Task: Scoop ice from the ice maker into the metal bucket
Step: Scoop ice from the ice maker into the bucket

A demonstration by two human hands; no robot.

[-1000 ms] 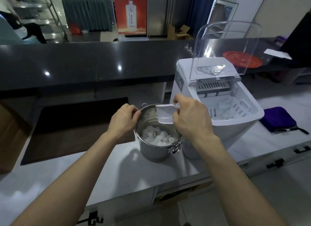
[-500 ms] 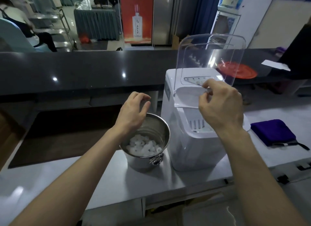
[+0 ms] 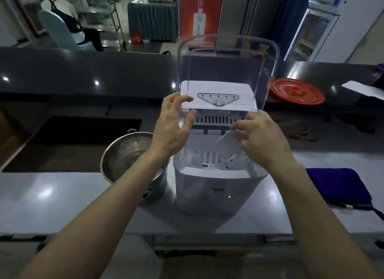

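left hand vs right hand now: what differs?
The left hand has spread, relaxed fingers at the left edge of the ice maker's clear lid; the right hand has curled fingers pinching the clear scoop. The left hand is farther back, the right hand nearer. Both hover over the ice maker's open top.

A pale grey, glossy countertop (image 3: pixel 52 195) runs across the view. On it stand a round shiny metal bucket (image 3: pixel 124 152) and, just to its right, a white plastic ice maker (image 3: pixel 218 187). Further right lies a folded purple cloth (image 3: pixel 336 185). Behind, a raised dark stone ledge (image 3: pixel 104 75) bears a round red ridged disc (image 3: pixel 297 90) and a white paper sheet (image 3: pixel 363 87).
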